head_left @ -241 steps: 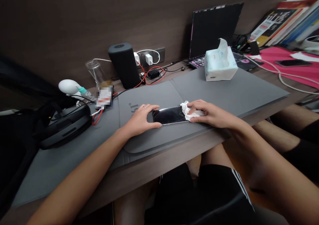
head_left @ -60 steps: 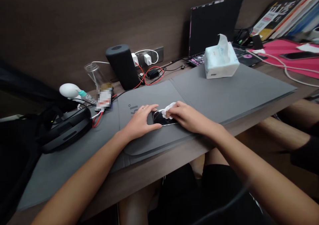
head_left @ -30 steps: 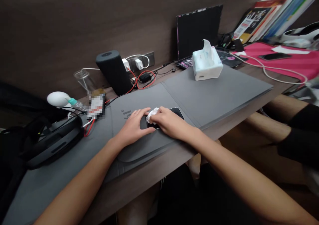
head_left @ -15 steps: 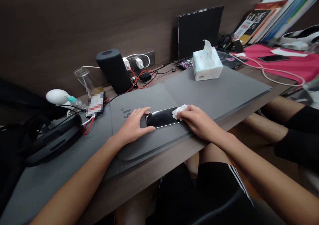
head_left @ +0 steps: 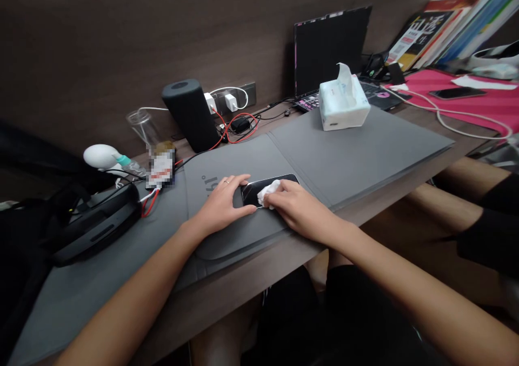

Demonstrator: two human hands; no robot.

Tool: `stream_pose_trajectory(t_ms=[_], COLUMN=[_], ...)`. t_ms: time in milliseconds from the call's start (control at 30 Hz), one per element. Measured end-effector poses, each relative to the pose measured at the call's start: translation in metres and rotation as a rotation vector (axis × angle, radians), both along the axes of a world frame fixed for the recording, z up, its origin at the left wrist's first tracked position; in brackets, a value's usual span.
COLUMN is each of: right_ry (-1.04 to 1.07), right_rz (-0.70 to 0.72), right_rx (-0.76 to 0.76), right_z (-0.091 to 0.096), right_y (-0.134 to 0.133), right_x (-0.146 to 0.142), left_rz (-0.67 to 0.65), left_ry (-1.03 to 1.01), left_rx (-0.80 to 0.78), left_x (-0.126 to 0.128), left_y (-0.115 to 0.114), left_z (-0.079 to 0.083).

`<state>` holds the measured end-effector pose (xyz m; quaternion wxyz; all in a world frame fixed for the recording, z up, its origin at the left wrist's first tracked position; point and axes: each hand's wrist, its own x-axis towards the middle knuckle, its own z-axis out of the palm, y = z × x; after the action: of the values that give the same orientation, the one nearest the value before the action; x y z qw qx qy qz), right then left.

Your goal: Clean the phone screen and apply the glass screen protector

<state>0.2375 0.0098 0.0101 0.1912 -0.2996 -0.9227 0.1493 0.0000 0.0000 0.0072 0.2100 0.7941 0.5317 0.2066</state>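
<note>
Head camera: you have the phone lying flat, screen up, on the grey mat, under your two hands.
Left hand: yours curves in a wide C, thumb and fingertips against the near and far edges of the phone's left end, seeming to hold it steady.
Right hand: yours is bunched, fingers pinched on a crumpled tissue that sits on the middle of the phone's screen.
Wiping: looks under way rather than finished; your tissue covers only part of the glass, and which parts are clean you cannot tell.
Mat print: beside the phone's left end you see dark lettering, partly behind your left hand; only a stroke and a small ring show.
Tissue pack: beyond the phone, to its right; print too small for you to read.
Books: far right beyond the phone; large Chinese characters, too blurred to read surely.
Pixelated label: left of the phone, unreadable.
</note>
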Motion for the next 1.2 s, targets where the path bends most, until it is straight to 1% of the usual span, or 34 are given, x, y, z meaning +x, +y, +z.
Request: stream_pose_trajectory(t_ms=[133,233,333,467,567,667,767,833,967,1067,1133,1200], right_ry=[-0.036,-0.052,-0.045,-0.007,0.008,0.009,-0.014,-0.039,-0.076,-0.080,-0.078,-0.075], right_rz=[0.041,0.037,-0.016,-0.115,-0.159,-0.180,-0.137,-0.106,-0.062,0.019,0.054,0.060], right_rx=[0.061,0.107,0.103,0.085,0.076,0.100,0.116,0.102,0.053,0.026,0.013,0.006], right_z=[0.001,0.000,-0.001,-0.002,-0.003,-0.003,-0.001,0.001,0.007,0.010,0.011,0.011], right_y=[0.007,0.016,0.026,0.033,0.028,0.014,0.001,-0.003,0.001,0.007,0.010,0.012], right_x=[-0.023,-0.023,-0.006,0.029,0.047,0.051,0.041,0.030,0.000,-0.020,-0.027,-0.026], left_rz=[-0.012,-0.002,0.009,0.001,-0.001,0.002,0.002,0.004,0.008,0.001,-0.004,-0.006], left_ry=[-0.008,-0.005,0.004,0.025,0.041,0.043,0.032,0.025,0.020,0.025,0.034,0.041], left_rx=[0.009,0.020,0.035,0.053,0.056,0.056,0.059,0.060,0.069,0.076,0.082,0.083], left_x=[0.000,0.000,0.000,0.000,0.000,0.000,0.000,0.000,0.000,0.000,0.001,0.001], left_y=[0.000,0.000,-0.001,-0.001,0.000,0.000,0.001,0.001,0.001,0.001,0.001,0.000], left_z=[0.000,0.000,0.000,0.003,0.004,0.004,0.003,0.002,0.001,0.001,0.002,0.003])
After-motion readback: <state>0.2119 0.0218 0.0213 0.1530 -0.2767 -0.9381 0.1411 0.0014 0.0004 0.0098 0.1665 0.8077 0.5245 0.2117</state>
